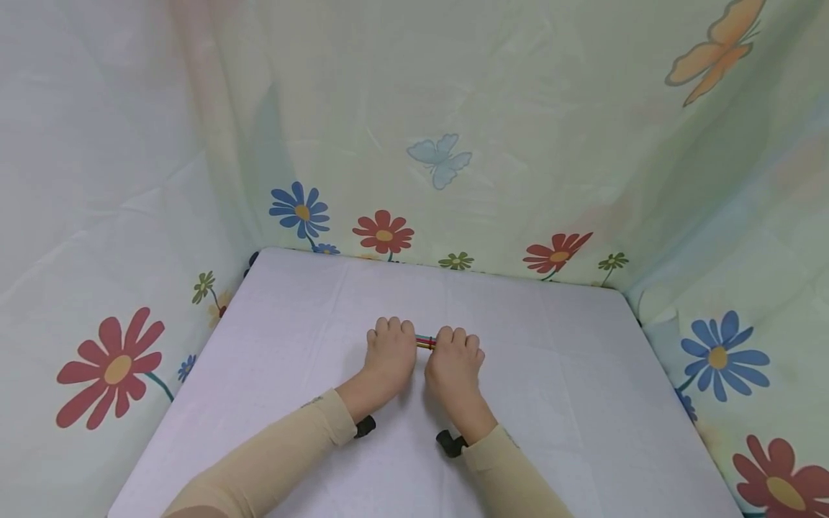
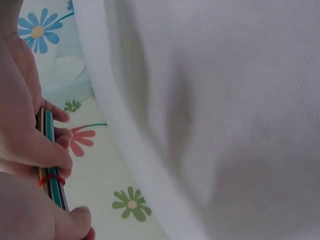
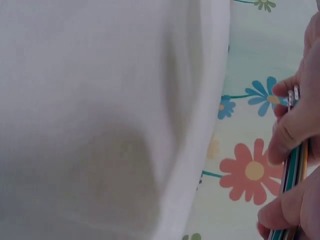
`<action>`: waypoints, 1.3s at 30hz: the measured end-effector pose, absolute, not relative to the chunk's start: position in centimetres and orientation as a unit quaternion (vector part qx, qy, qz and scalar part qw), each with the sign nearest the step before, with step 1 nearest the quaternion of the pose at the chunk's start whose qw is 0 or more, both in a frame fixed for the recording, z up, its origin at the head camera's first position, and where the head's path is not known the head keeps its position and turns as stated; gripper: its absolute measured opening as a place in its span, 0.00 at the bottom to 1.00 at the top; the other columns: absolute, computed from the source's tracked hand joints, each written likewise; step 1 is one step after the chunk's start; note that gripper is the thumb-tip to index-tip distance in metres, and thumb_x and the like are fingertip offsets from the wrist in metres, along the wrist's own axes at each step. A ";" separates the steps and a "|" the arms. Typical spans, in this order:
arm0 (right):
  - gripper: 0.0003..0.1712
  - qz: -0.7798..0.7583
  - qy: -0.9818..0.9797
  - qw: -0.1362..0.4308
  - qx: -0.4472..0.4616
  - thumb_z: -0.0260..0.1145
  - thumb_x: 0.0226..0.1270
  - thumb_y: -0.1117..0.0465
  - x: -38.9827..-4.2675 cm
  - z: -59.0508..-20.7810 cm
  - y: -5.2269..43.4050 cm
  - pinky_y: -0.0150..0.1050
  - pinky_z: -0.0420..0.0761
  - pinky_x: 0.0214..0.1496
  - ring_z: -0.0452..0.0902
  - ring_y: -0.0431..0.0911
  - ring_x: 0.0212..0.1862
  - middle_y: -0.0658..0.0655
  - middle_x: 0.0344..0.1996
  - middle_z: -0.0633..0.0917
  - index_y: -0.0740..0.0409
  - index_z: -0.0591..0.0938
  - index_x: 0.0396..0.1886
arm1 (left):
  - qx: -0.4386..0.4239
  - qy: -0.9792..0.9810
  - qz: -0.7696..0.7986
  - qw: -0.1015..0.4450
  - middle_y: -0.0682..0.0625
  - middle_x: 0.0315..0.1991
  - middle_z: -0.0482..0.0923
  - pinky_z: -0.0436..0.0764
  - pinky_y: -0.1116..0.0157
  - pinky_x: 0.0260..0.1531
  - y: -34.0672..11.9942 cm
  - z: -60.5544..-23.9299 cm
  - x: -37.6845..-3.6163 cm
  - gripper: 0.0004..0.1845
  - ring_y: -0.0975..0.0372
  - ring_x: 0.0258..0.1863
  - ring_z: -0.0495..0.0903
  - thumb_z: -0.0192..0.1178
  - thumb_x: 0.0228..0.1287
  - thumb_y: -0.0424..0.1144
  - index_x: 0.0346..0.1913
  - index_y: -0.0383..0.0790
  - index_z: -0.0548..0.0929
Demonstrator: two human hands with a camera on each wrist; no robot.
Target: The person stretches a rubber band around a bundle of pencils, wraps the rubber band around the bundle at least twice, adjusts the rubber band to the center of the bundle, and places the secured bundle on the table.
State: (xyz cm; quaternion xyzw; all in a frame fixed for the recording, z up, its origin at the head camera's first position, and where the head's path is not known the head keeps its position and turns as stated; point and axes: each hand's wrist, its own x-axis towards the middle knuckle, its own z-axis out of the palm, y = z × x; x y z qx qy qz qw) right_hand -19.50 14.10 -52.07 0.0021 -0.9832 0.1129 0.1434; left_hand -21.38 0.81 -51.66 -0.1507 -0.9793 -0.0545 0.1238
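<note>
A thin bundle of colored pencils (image 1: 424,342) is held above the white tabletop, lying crosswise between two hands. My left hand (image 1: 391,352) grips its left part with curled fingers, and my right hand (image 1: 456,365) grips the right part. Only a short stretch shows between them in the head view. Teal, dark and yellow-orange pencil sides are visible in the left wrist view, where a red rubber band (image 2: 52,178) circles the bundle. Silvery pencil ends (image 3: 294,95) stick out past the fingers in the right wrist view. The palms hide much of the bundle.
A white cloth covers the table (image 1: 550,403). Pale curtains (image 1: 518,129) printed with flowers and butterflies enclose its back and both sides. Black wrist devices (image 1: 450,443) sit under both forearms near the beige sleeves (image 1: 285,446).
</note>
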 end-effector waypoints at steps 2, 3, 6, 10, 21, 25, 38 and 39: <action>0.06 0.102 -0.985 0.138 0.009 0.62 0.75 0.63 -19.5 -52.0 14.5 0.53 0.70 0.41 0.69 0.61 0.45 0.62 0.37 0.76 0.60 0.75 0.39 | -0.156 -0.978 -0.048 0.133 0.46 0.35 0.74 0.67 0.60 0.31 0.5 -51.8 -21.6 0.08 0.55 0.36 0.68 0.65 0.74 0.37 0.39 0.39 0.76; 0.07 0.096 -0.986 0.137 0.015 0.63 0.75 0.62 -19.5 -51.9 14.7 0.53 0.70 0.41 0.69 0.60 0.45 0.62 0.37 0.76 0.60 0.75 0.38 | -0.159 -0.977 -0.042 0.139 0.46 0.34 0.74 0.67 0.60 0.31 0.3 -51.9 -21.7 0.08 0.55 0.36 0.69 0.64 0.75 0.37 0.39 0.40 0.76; 0.08 0.086 -0.985 0.140 0.043 0.63 0.76 0.63 -19.5 -51.8 15.2 0.50 0.70 0.39 0.67 0.58 0.42 0.61 0.34 0.75 0.61 0.74 0.37 | -0.171 -0.972 -0.022 0.158 0.47 0.34 0.75 0.67 0.59 0.31 -0.2 -51.8 -21.8 0.09 0.55 0.36 0.70 0.63 0.76 0.38 0.38 0.41 0.76; 0.08 0.060 -0.984 0.150 0.078 0.61 0.76 0.65 -19.4 -51.8 15.7 0.46 0.67 0.35 0.64 0.56 0.37 0.61 0.31 0.74 0.62 0.73 0.36 | -0.190 -0.967 -0.002 0.171 0.47 0.33 0.75 0.67 0.60 0.31 -0.5 -51.6 -21.7 0.08 0.55 0.36 0.71 0.63 0.77 0.39 0.38 0.41 0.76; 0.04 0.060 -0.988 0.128 0.059 0.60 0.73 0.67 -19.4 -52.0 15.5 0.47 0.68 0.35 0.66 0.57 0.39 0.63 0.34 0.75 0.64 0.73 0.39 | -0.200 -0.971 -0.046 0.120 0.45 0.35 0.75 0.66 0.61 0.29 -0.4 -51.6 -21.6 0.07 0.55 0.35 0.70 0.63 0.76 0.37 0.45 0.39 0.75; 0.11 0.081 -0.989 0.111 0.063 0.67 0.72 0.65 -19.6 -51.4 16.0 0.51 0.77 0.40 0.71 0.59 0.44 0.64 0.41 0.80 0.64 0.77 0.48 | -0.220 -0.969 -0.073 0.083 0.44 0.37 0.75 0.71 0.60 0.30 -1.0 -51.1 -22.1 0.09 0.55 0.35 0.70 0.62 0.77 0.37 0.49 0.38 0.73; 0.25 0.143 -0.975 0.147 0.085 0.82 0.64 0.57 -20.4 -51.4 19.4 0.65 0.70 0.65 0.72 0.59 0.67 0.57 0.59 0.85 0.53 0.85 0.59 | -0.222 -0.969 -0.103 0.033 0.43 0.46 0.77 0.80 0.55 0.41 -3.0 -51.1 -23.2 0.12 0.52 0.45 0.76 0.62 0.76 0.32 0.56 0.35 0.74; 0.23 0.139 -0.975 0.146 0.092 0.81 0.65 0.57 -20.5 -51.5 19.5 0.64 0.70 0.66 0.73 0.58 0.66 0.56 0.57 0.86 0.52 0.86 0.58 | -0.226 -0.968 -0.104 0.031 0.43 0.46 0.78 0.80 0.55 0.42 -3.0 -51.2 -23.3 0.11 0.52 0.45 0.76 0.62 0.77 0.32 0.56 0.35 0.74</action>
